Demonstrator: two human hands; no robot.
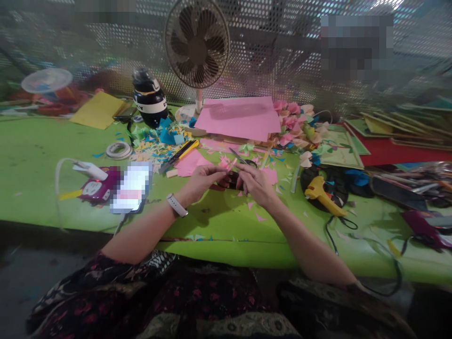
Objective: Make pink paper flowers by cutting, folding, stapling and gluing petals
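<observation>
Left hand: its grip is pinched nearly closed, thumb and fingertips on a small pink piece.
Right hand: its fingers are curled in close at the piece's other side; whether they pinch it too, I can't tell from here.
Pink piece: up between the two sets of fingertips, above the tabletop; something dark shows just below it, too hidden to name.
Step in hand: fine finger work, I'd judge, shaping or joining that bit of what looks like paper.
Next move: going on would seem to call for a light, steady pinch on the left and small turns on the right.
Scissors: lying just beyond the right hand.
Cutter knife: beyond the left hand, near pink scraps.
Pink sheets: stacked farther back, beside paper flowers.
Glue gun: off to the right, yellow.
</observation>
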